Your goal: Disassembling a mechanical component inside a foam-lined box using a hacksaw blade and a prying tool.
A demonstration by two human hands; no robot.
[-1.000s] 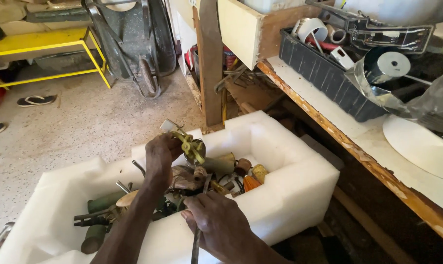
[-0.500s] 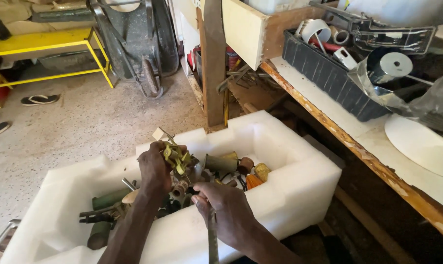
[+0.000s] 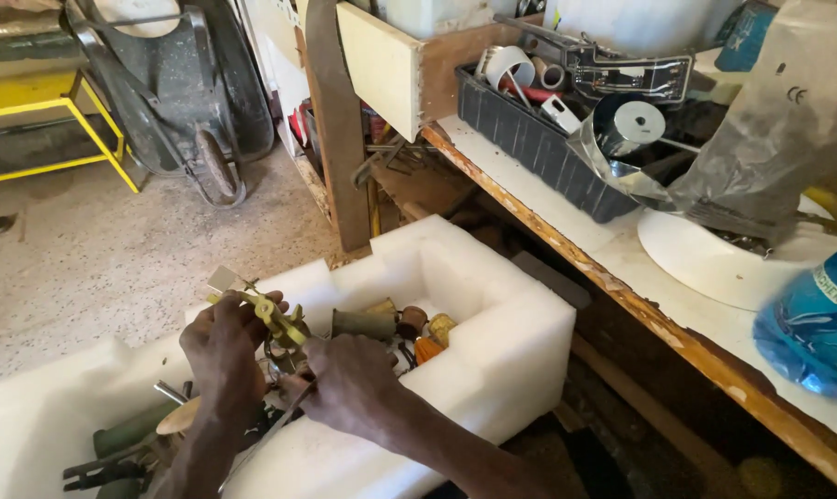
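Observation:
My left hand (image 3: 222, 356) grips a yellow-green metal fitting (image 3: 275, 316) with a small pale plate at its top, held just above a white foam box (image 3: 520, 323). My right hand (image 3: 349, 388) is closed right beside it, touching the fitting's lower end. A thin metal blade (image 3: 263, 442) sticks out of this hand down to the left. Under both hands the box holds several tools: green-handled ones (image 3: 127, 430), a dull green cylinder (image 3: 363, 323) and small brown and orange parts (image 3: 423, 337). Both hands hide the fitting's lower part.
A worn workbench (image 3: 622, 277) runs along the right with a dark crate of odds and ends (image 3: 529, 139), a white round dish (image 3: 714, 268) and a blue bottle (image 3: 811, 323). A wooden post (image 3: 330, 120), a wheelbarrow (image 3: 187, 102) and a yellow frame (image 3: 58, 129) stand on the concrete floor.
My right hand has come up from the box's front edge to meet my left hand at the fitting. The fitting stays raised above the box. My view has shifted right.

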